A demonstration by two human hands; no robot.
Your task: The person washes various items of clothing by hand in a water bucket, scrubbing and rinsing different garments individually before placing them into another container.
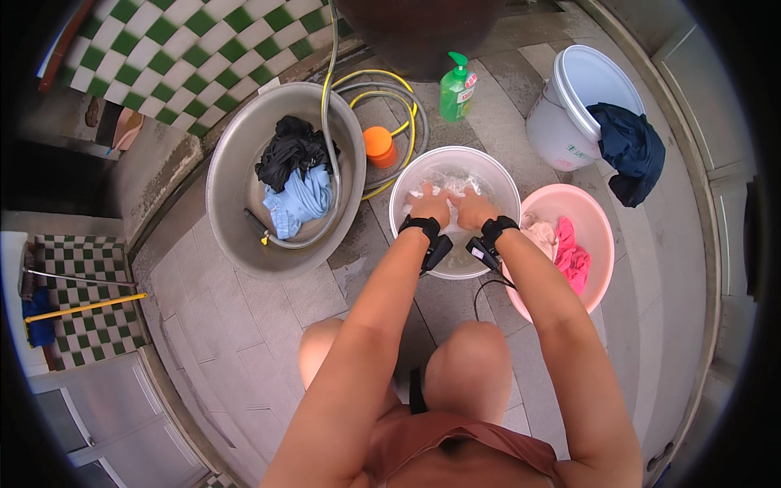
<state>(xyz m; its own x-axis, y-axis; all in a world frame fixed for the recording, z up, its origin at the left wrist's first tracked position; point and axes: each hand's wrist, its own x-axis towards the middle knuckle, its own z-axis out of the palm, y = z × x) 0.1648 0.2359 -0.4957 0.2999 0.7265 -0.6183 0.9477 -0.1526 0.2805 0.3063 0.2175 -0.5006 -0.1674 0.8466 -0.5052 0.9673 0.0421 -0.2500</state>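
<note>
A round white basin (454,272) of water stands on the floor before me. Both of my hands are in it, over a pale, wet cloth (454,224) that looks white. My left hand (430,206) lies over the cloth with its fingers partly under water. Close beside it, my right hand (474,208) points its fingers into the splashing water. Water and foam blur the fingertips, so whether either hand grips the cloth cannot be made out. A black strap with a small device sits on each wrist.
Left stands a large metal tub (227,201) with black clothing (296,149), light blue clothing (299,201) and a hose (329,116). An orange container (380,147) and green pump bottle (455,91) stand behind. Right are a pink basin (604,244) with clothes and a white bucket (549,131) draped with dark-blue cloth (631,152).
</note>
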